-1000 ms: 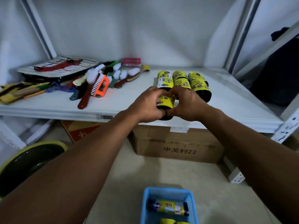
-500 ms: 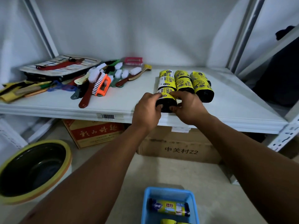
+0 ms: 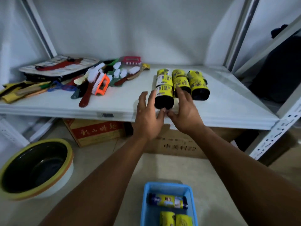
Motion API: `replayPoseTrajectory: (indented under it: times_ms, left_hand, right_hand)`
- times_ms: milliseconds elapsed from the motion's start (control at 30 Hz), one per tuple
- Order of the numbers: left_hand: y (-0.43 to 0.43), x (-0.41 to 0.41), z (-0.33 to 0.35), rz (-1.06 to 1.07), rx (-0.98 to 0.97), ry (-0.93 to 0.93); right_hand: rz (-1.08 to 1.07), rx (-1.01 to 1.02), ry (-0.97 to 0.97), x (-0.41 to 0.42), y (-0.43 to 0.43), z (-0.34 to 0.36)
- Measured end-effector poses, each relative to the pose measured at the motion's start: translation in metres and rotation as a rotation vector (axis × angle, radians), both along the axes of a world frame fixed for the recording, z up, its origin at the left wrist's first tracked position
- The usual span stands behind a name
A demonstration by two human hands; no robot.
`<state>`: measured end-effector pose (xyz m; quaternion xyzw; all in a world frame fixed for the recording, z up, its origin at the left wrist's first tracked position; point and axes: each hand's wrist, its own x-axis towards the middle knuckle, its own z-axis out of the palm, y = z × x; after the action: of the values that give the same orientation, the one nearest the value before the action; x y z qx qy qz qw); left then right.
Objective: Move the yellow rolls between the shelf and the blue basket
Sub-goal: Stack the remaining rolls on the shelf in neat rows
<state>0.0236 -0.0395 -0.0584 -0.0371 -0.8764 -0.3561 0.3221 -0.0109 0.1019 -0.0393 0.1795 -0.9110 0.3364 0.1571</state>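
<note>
On the white metal shelf above the blue plastic basket holding three rolls, the front yellow-labelled black roll lies near the edge, flanked by my left hand and right hand, fingers spread, gripping nothing.

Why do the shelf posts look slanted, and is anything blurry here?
Head view: the wide-angle lens splays the shelf posts outward; light is dim and bluish; the left hand and right hand are slightly motion-smeared, and the cardboard box lettering is blurred.
</note>
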Motion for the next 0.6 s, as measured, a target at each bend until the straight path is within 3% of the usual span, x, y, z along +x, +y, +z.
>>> replayPoseTrajectory:
  times_ms: [67, 100, 167, 267, 367, 467, 600]
  left_hand:
    - [0.008, 0.039, -0.025, 0.033, -0.035, 0.192]
    - [0.011, 0.065, -0.049, 0.029, -0.053, 0.191]
    - [0.014, 0.119, -0.109, -0.011, -0.11, 0.004]
    - [0.011, 0.189, -0.194, -0.096, -0.265, -0.399]
    - [0.004, 0.222, -0.235, -0.131, -0.358, -0.757]
    - [0.002, 0.231, -0.248, -0.149, -0.419, -0.911]
    - [0.014, 0.225, -0.263, -0.212, -0.445, -0.962]
  right_hand:
    - [-0.059, -0.13, 0.127, 0.041, 0.009, -0.02]
    - [-0.09, -0.161, 0.158, 0.068, 0.016, -0.043]
    - [-0.136, -0.123, 0.043, 0.126, 0.034, -0.107]
    - [-0.096, 0.077, -0.421, 0.209, 0.06, -0.202]
    - [-0.086, 0.205, -0.689, 0.255, 0.076, -0.256]
    - [-0.067, 0.315, -0.771, 0.267, 0.083, -0.274]
    - [-0.014, 0.382, -0.762, 0.255, 0.079, -0.283]
